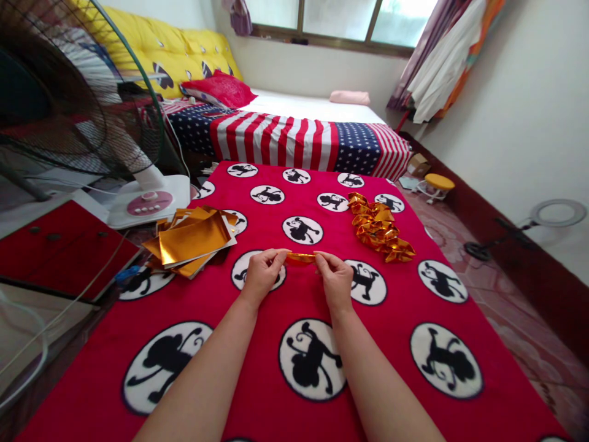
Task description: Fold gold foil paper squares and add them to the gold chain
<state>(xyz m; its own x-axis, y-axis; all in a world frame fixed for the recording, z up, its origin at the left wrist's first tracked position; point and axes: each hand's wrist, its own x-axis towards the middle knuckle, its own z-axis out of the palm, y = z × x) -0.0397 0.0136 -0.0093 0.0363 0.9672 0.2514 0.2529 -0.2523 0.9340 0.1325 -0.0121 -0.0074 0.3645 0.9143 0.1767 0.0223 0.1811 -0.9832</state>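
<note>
A narrow strip of folded gold foil paper (301, 258) stretches between my two hands above the red cloth. Its left end is pinched by my left hand (264, 273), thumb against fingers. My right hand (335, 275) pinches the other end in the same way. To the left lies a loose stack of flat gold foil sheets (196, 238) with pale undersides. Several folded gold foil pieces (380, 227) sit in a heap on the right, farther from me than my right hand.
The red cloth (257, 380) with monkey prints covers the surface before me. At left stand a fan (150, 199) and a red-topped cabinet (64, 245). Beyond is a bed (294, 141); on the right floor are a yellow stool (439, 182) and a ring light (559, 212).
</note>
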